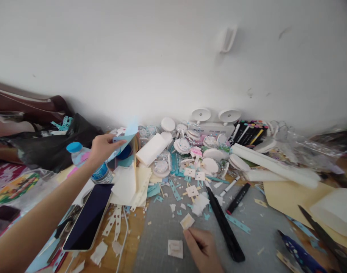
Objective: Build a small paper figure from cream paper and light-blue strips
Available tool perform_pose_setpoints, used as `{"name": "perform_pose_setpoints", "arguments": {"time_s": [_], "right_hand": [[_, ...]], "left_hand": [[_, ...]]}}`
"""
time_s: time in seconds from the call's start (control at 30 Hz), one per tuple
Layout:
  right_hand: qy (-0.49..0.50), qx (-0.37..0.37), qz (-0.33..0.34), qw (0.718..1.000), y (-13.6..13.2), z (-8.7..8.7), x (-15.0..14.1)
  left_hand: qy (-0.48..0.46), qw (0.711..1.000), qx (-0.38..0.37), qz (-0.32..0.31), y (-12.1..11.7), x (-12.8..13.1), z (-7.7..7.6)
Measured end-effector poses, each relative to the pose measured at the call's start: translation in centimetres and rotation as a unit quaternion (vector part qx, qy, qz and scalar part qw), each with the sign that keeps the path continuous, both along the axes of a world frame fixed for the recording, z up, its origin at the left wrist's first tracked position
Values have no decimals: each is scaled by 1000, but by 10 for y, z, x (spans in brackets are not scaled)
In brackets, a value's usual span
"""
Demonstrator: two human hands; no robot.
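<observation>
My left hand (104, 147) reaches out to the back left, its fingers closed on a light blue paper sheet (130, 131). Below that sheet stand upright paper pieces and a cream paper sheet (128, 187). My right hand (203, 248) is low in the middle, pinching a small cream square piece (187, 221) between thumb and finger. Left of it, a white square piece with a raised pad (175, 248) lies flat on the grey mat (153, 231). Small square pieces with smiling faces (192, 190) lie beyond my right hand.
A black utility knife (224, 223), a black marker (238, 198) and scissors (327, 239) lie to the right. On the left are a phone (88, 216) and a water bottle (101, 174). White round pieces (182, 145) crowd the back by the wall, beside upright markers (249, 133). Paper scraps are scattered about.
</observation>
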State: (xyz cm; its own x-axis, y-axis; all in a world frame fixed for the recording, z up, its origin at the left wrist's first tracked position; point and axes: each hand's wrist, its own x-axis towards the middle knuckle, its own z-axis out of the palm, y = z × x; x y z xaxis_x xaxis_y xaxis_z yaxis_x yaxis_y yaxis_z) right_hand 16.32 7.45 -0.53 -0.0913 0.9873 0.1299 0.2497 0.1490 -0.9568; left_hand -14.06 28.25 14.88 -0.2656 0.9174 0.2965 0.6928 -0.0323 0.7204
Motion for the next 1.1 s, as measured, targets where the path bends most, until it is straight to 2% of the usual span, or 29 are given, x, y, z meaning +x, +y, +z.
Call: {"name": "perform_pose_setpoints", "arguments": {"time_s": [0.13,0.23,0.37,0.53,0.63,0.8,0.93,1.1], "right_hand": [[9,-12,11,1000,0,0,-1],[18,-27,14,999,1,2,0],[42,-51,24,997,5,9,4],[99,-83,34,991,17,31,2],[134,-101,42,985,32,50,-8],[168,-124,42,977,80,78,-39],[148,-156,45,976,124,93,-75],[83,-160,48,983,157,101,-112]], "left_hand": [[-87,995,14,-44,-4,6,8],[-101,990,12,-101,-13,17,4],[0,983,10,-182,-42,36,-19],[146,953,34,-262,-81,48,-57],[197,946,55,-253,-93,47,-75],[236,952,89,-172,-106,45,-93],[243,955,110,-127,-119,49,-101],[249,951,122,-136,-130,52,-105]]}}
